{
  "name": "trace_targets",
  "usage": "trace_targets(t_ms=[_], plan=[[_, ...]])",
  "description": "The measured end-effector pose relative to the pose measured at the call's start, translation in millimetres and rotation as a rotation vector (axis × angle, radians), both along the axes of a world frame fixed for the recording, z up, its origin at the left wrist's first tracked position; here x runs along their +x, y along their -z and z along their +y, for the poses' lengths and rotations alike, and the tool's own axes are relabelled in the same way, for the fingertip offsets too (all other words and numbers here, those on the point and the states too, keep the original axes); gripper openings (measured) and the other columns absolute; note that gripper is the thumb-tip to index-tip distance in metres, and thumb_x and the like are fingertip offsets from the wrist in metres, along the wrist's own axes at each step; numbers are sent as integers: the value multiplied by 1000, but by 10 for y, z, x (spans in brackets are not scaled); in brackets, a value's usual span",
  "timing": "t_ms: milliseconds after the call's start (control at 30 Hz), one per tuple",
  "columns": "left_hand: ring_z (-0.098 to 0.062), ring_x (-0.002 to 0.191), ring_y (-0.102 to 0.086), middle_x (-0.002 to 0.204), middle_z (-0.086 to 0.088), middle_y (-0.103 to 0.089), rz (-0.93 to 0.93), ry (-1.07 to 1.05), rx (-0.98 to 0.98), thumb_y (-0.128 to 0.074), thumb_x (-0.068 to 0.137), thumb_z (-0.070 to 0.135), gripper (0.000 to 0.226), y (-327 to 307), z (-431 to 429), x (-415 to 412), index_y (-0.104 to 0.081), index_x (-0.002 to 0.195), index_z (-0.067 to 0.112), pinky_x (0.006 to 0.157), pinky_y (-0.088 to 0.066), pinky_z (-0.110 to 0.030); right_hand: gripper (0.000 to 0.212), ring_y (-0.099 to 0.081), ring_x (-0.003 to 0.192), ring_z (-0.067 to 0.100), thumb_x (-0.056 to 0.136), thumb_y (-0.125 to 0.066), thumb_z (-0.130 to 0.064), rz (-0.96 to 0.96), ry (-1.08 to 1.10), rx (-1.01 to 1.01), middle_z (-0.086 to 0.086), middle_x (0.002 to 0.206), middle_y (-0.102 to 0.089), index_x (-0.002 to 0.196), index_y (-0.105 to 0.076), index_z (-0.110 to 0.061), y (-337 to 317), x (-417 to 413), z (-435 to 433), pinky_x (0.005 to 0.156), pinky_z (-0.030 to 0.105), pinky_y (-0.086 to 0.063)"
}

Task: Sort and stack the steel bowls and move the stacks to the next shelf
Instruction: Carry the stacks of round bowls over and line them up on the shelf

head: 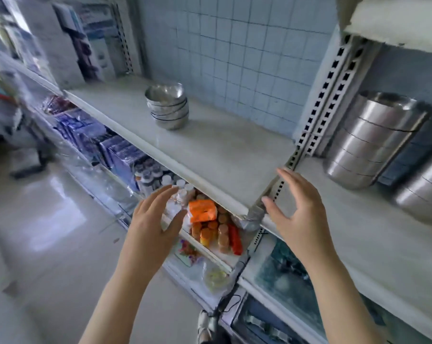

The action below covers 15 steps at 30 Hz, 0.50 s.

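The left hand [157, 219] and the right hand [296, 209] are both raised in front of a pale grey shelf board [210, 150]. Each grip is wide open, with fingers spread and only lightly bent, and neither has hold of anything. The right grip's thumb and fingers form a loose curve in front of the shelf's front edge, where a perforated grey metal upright [329, 95] divides the shelving. Whether it touches the edge cannot be told.

A stack of small round steel bowls [169, 105] stands on the shelf board well beyond the left grip, up and slightly to its right, near the pale blue tiled wall [234, 45]. A tall stack of larger steel bowls [376, 140] sits on the neighbouring shelf section [358, 232], beyond and to the right of the right grip, just past the upright. Part of another steel stack [423, 189] shows further right at the picture's edge.

Between the two grips and lower down, an orange packet [201, 210] lies on the shelf below, among small capped bottles [155, 175].
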<state>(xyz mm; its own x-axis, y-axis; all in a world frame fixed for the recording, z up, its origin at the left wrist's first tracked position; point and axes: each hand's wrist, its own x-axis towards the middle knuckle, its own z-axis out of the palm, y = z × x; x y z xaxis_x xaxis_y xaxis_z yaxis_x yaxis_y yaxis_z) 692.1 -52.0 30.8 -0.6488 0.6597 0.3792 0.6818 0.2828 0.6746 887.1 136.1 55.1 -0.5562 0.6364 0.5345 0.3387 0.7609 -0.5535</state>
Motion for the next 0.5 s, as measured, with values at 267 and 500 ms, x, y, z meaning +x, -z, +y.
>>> trace_targets(t_ms=[267, 500], plan=[[-10, 120, -51, 130, 14, -51, -13, -97, 82, -68, 86, 22, 49, -105, 449, -1350, -55, 133, 22, 98, -45, -36, 55, -51, 129, 12, 88, -73, -20, 32, -118, -101, -3, 138, -55, 139, -54, -13, -120, -1589, 690, 109, 13, -33], [-10, 119, -49, 127, 13, -51, -229, -150, 120, -66, 84, 36, 59, -152, 896, -2239, -45, 139, 33, 95, -44, -32, 77, -45, 131, 5, 84, -76, -28, -7, -255, -444, -11, 149, -45, 150, -35, -29, -123, -2867, 1070, 108, 29, -40]])
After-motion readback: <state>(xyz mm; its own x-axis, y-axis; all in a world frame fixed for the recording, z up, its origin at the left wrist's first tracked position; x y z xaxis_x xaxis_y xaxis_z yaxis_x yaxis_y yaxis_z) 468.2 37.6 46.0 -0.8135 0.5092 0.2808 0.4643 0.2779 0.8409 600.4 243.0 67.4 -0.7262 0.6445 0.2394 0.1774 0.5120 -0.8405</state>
